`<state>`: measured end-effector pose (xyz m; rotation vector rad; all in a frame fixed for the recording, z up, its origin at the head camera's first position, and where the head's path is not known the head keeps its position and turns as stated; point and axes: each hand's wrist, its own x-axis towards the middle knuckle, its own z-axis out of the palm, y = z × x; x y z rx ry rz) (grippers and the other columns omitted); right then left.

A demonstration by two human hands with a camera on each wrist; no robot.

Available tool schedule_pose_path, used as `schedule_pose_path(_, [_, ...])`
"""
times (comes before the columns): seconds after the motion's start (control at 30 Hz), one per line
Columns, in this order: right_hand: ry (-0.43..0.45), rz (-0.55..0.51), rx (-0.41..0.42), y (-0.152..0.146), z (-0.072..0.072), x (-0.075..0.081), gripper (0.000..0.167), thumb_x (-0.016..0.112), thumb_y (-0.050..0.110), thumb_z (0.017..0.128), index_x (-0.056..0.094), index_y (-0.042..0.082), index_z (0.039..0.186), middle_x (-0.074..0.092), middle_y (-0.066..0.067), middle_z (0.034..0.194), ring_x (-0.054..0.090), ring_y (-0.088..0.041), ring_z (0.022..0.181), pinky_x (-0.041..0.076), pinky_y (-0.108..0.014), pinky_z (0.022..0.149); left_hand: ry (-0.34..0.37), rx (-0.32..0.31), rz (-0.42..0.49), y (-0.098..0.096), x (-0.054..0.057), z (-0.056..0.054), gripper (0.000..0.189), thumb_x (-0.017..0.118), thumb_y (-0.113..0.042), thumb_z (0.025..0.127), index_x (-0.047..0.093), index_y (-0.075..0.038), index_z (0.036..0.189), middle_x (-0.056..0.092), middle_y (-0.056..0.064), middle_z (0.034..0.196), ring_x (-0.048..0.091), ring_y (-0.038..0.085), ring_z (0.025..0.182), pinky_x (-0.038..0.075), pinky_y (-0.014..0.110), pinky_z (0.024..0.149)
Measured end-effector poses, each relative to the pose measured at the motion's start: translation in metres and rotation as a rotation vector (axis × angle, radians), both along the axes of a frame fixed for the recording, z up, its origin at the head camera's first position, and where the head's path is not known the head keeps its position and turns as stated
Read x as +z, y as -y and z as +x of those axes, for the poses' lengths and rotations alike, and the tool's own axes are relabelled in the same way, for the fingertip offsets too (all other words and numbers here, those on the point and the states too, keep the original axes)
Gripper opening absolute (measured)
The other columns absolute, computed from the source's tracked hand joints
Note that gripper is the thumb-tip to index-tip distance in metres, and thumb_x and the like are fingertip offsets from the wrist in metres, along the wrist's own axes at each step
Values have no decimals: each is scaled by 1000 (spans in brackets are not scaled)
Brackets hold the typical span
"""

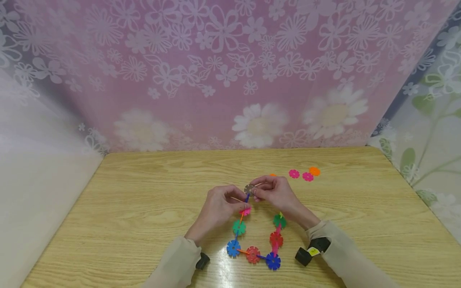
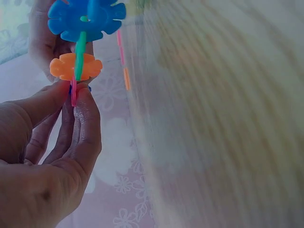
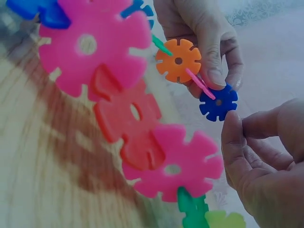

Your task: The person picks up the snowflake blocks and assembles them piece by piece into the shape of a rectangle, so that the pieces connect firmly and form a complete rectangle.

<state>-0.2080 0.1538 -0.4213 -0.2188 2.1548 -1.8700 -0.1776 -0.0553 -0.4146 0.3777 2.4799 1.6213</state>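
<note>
A chain of notched flower-shaped plastic discs runs in a U on the table, with a blue disc point(image 1: 233, 248), a red disc point(image 1: 253, 255) and a dark blue disc point(image 1: 273, 261) along its near side. At the chain's far left end, my left hand point(image 1: 219, 203) pinches a dark blue disc point(image 3: 218, 102) slotted to a pink one point(image 1: 246, 211). My right hand point(image 1: 280, 195) pinches a grey disc point(image 1: 249, 189) between thumb and fingertips, right against that dark blue disc. Whether the two are joined cannot be told. In the right wrist view my right fingertips hide the grey disc.
Loose discs lie toward the back of the wooden table point(image 1: 144, 208): two pink ones point(image 1: 293, 173), an orange one point(image 1: 314, 171) and another orange one partly hidden behind my right hand. A flowered curtain point(image 1: 201, 80) hangs behind the table.
</note>
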Motion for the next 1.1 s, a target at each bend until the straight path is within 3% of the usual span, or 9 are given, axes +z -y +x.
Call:
schedule_pose_path(0.5, [-57,50,-1,2,5,-2,23,66,0,97,65,-8,119,76,-24,99,75,-23,79,64,-36,75,1,9,-15,-1,2,2,10,83,-13,86,77,-12,95,78,3,99,74,11,82,58,26,70])
schedule_pose_path(0.8, [48,11,-46,6,2,5,26,65,3,98,62,-6,122,76,-23,101,75,-22,79,63,-42,81,4,20,-8,0,6,-1,10,80,-12,89,75,-11,97,77,4,100,77,16,88,61,29,73])
schedule_pose_path(0.93, [27,16,-27,2,1,9,26,66,4,98,60,-6,120,75,-27,100,75,-23,77,63,-43,80,19,23,1,0,8,-2,10,78,-13,89,74,-12,98,76,4,103,77,19,92,62,31,74])
schedule_pose_path(1.1, [25,9,11,-7,0,15,23,68,5,96,57,-6,113,75,-27,97,75,-23,74,64,-42,77,-66,39,-27,-1,9,-3,7,77,-13,90,75,-16,95,74,1,103,74,20,98,61,31,79])
